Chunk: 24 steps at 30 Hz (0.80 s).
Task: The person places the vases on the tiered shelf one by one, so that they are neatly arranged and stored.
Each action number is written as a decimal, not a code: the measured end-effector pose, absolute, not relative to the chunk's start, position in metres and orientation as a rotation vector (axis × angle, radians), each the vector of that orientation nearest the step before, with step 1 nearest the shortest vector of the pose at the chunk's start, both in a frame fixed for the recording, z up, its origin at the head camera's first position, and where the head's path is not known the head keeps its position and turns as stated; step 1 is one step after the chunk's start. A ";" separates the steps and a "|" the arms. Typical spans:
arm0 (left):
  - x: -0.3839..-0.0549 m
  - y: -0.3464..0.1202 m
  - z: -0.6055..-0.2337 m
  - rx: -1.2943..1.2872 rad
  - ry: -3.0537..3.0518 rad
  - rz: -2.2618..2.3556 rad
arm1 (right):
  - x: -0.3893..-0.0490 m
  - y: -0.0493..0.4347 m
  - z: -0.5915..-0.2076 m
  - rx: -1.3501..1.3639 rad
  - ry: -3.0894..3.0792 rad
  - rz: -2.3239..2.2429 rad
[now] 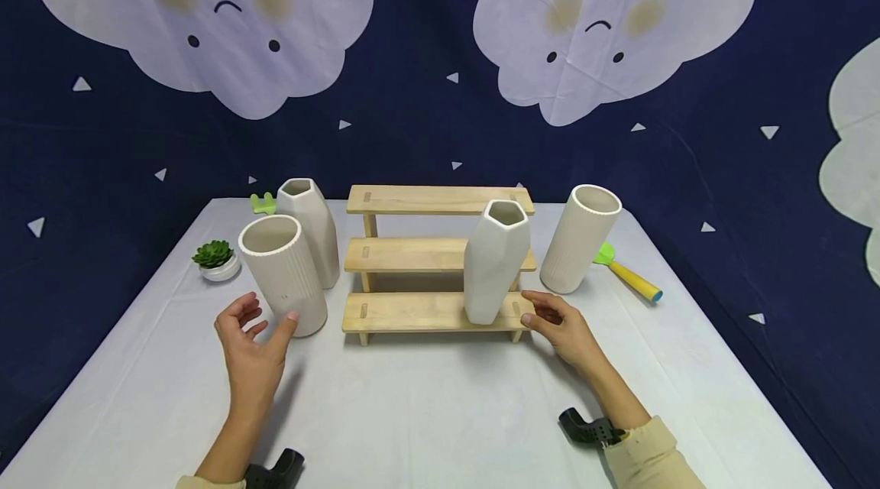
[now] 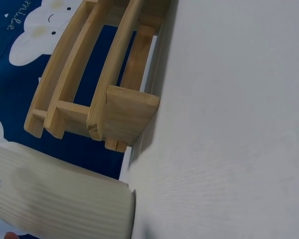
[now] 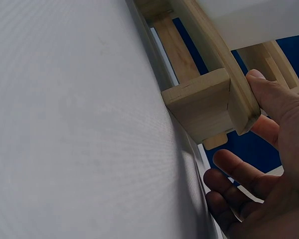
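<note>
My left hand (image 1: 250, 344) is beside a white ribbed cylindrical vase (image 1: 292, 283), thumb overlapping its lower front and the loosely bent fingers to its left. In the left wrist view only fingertips show around this vase (image 2: 60, 194). My right hand (image 1: 564, 328) pinches the right end of the lowest step of a three-step wooden shelf (image 1: 406, 313), thumb at the front and index finger behind. In the right wrist view, the thumb (image 3: 269, 89) lies against the board end and the other fingers curl loosely below. A white faceted vase (image 1: 495, 267) stands on that step, near its right end.
Behind the ribbed vase stands another faceted white vase (image 1: 312, 233). A small potted succulent (image 1: 216, 260) sits at the left. Right of the shelf are a white cylindrical vase (image 1: 580, 241) and a yellow-handled tool with a green head (image 1: 634, 281). A green piece (image 1: 263, 203) shows at the back left.
</note>
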<state>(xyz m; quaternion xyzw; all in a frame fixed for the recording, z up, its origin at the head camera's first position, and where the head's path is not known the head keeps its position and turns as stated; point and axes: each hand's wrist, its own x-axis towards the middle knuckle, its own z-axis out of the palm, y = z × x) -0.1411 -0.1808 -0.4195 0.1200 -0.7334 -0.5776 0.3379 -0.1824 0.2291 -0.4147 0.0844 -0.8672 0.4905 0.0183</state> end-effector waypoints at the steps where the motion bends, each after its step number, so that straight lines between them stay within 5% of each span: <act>1: -0.142 -0.181 -0.419 0.319 -1.918 -1.504 | -0.182 0.229 -0.414 0.262 -2.692 1.523; 24: -0.155 -0.188 -0.413 0.341 -2.042 -1.596 | -0.200 0.245 -0.449 0.288 -2.678 1.491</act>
